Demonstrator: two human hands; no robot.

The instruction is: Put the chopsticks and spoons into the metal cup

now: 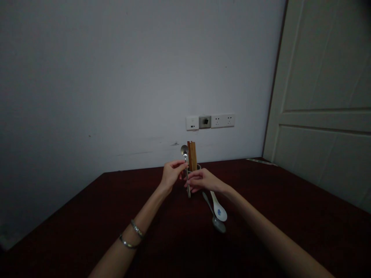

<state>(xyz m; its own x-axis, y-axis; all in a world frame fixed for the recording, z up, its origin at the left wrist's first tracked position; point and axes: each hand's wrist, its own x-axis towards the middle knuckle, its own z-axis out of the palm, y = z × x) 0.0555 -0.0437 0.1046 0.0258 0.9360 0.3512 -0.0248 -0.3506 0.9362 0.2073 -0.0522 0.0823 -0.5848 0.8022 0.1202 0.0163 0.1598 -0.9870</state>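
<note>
1. The worktop point(72, 231), dark red, stretched across the view and met a pale wall point(116, 77) along its far edge.
2. Two silvery bangles point(136, 229) circled the left forearm.
3. The left hand point(171, 175) had its fingers pinched on the handle of the long spoon point(184, 150), a little below its bowl.
4. That spoon stood nearly upright between the hands, slightly tilted, bowl at the top and handle end pointing down, in front of the holder.
5. Brown chopsticks point(192, 156) rose as a bundle from the holder point(198, 167), which was mostly hidden behind the hands.
6. The right hand point(204, 179) reached in from the right, its fingers bent at the lower handle; I could not tell whether they gripped it or only touched it.
7. Below the right wrist lay a metal spoon point(218, 224) and, just to its right, a white spoon point(220, 212) with a blue mark; both bowls pointed toward the viewer.
8. Sockets point(222, 121) sat on the wall above the chopsticks, reaching further right.
9. A pale door point(327, 88) filled the right side.
</note>
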